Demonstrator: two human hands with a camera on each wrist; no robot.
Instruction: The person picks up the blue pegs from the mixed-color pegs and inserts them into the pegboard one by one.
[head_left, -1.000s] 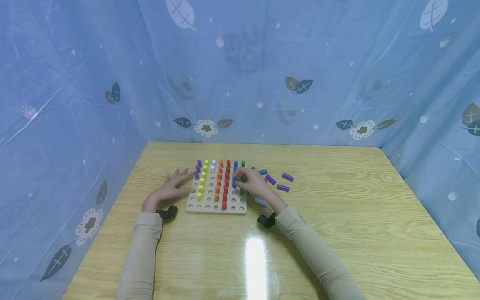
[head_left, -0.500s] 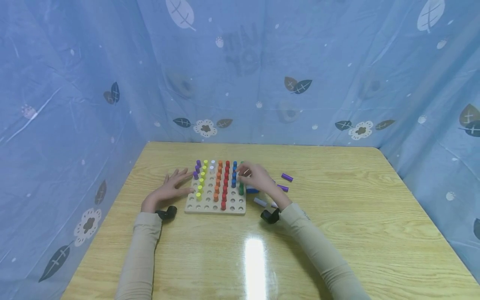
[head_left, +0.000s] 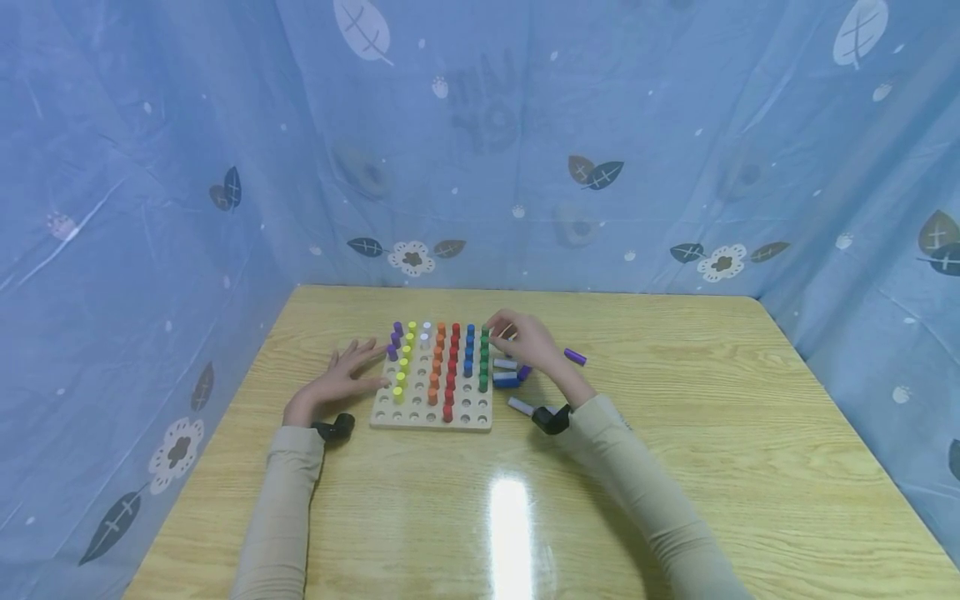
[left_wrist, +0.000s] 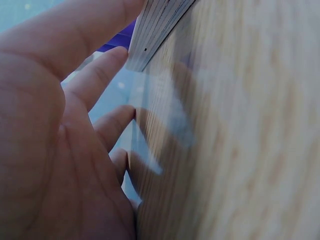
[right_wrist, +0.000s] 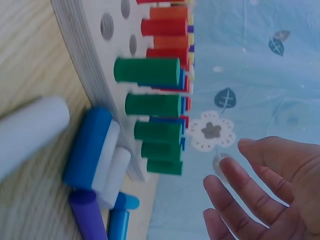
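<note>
A wooden pegboard (head_left: 407, 424) lies on the table with coloured pegs upright in columns. These run from purple pegs (head_left: 392, 352) at the left, through yellow, white, orange, red and blue, to green pegs (right_wrist: 147, 70) along the right edge. My left hand (head_left: 341, 377) is spread at the board's left side, fingertips right at its edge. In the right wrist view my right hand (right_wrist: 265, 192) holds nothing, its fingers loosely bent and thumb apart. It hovers beside the far right corner of the board, over the loose pegs there.
Right of the board lie loose pegs: a blue peg (right_wrist: 87, 150), white pegs (head_left: 521, 407) and a purple peg (right_wrist: 88, 215). Another purple peg (head_left: 575, 357) lies farther right. A blue patterned curtain (head_left: 517, 167) stands behind the table (head_left: 712, 417).
My right hand has left the blue column, where it had a blue peg, and moved right past the green column. That blue peg now stands in the board. My left hand stays put.
</note>
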